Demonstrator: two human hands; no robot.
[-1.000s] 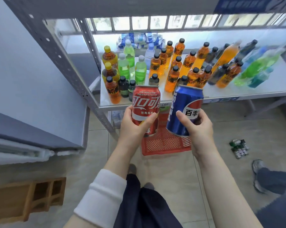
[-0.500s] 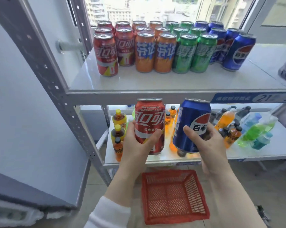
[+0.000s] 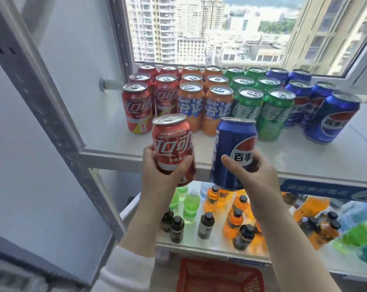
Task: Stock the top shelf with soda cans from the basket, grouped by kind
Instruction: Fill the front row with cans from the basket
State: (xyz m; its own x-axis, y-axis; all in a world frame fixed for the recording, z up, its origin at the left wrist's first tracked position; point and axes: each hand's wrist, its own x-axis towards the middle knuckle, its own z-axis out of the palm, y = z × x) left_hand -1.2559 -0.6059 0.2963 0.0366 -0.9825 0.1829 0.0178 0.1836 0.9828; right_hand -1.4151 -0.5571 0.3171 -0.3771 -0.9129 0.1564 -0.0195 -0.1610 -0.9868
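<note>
The left grip [image 3: 163, 178] grasps a red cola can [image 3: 173, 144], thumb and fingers curled round its lower half; the right grip [image 3: 256, 178] grasps a blue cola can [image 3: 233, 152] the same way; both cans are held near upright, side by side, in front of the front edge of the top shelf [image 3: 106, 137]; on that shelf stand red cans [image 3: 137, 108] at the left, then orange cans [image 3: 191, 106], green cans [image 3: 249, 108] and blue cans [image 3: 332, 118] at the right, in rows running back to the window [image 3: 199, 28]; the red basket [image 3: 218, 275] sits on the floor below; bottles [image 3: 237, 220] fill the lower shelf.
</note>
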